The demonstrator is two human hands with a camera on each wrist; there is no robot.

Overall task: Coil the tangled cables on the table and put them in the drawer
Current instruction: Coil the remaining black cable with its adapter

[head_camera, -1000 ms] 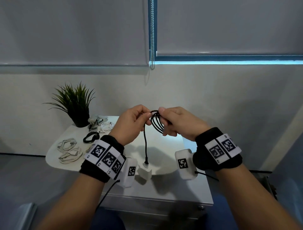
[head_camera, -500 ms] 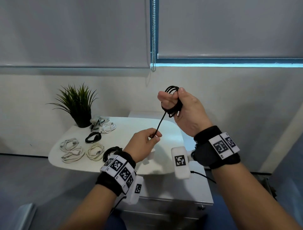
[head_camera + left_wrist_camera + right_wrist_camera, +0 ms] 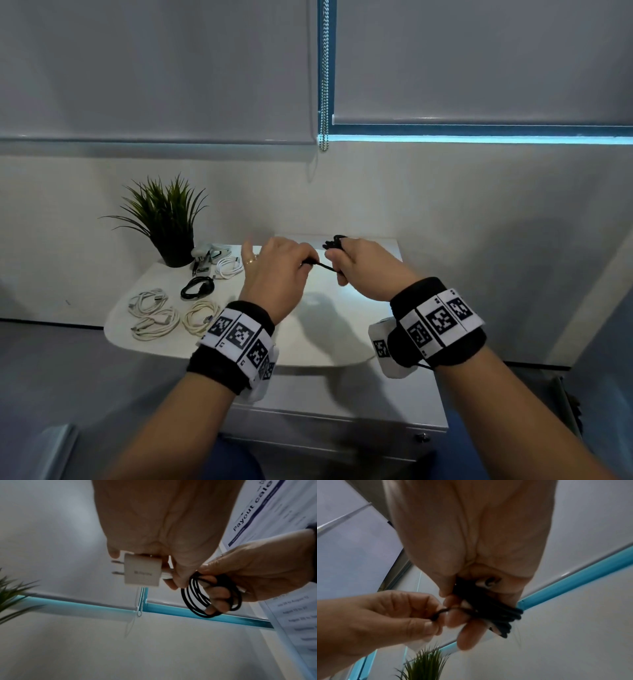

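A black cable (image 3: 322,265) runs taut and short between my two hands above the white table (image 3: 325,346). My right hand (image 3: 337,260) grips its coiled loops (image 3: 498,612), which wrap round the fingers (image 3: 214,595). My left hand (image 3: 308,262) pinches the free end of the cable (image 3: 440,613) between thumb and forefinger. In the left wrist view its other fingers hold the white plug adapter (image 3: 142,573) at that end, prongs pointing left. The two hands are a few centimetres apart.
On the left of the table lie several coiled white cables (image 3: 154,311), a coiled black cable (image 3: 197,287) and small chargers (image 3: 209,255) beside a potted plant (image 3: 168,222). A white drawer unit (image 3: 342,411) stands under and behind the table, its drawer closed.
My right hand has come down from its raised position with the coil. My left hand has risen to meet it, so the loose stretch of cable between them is now short.
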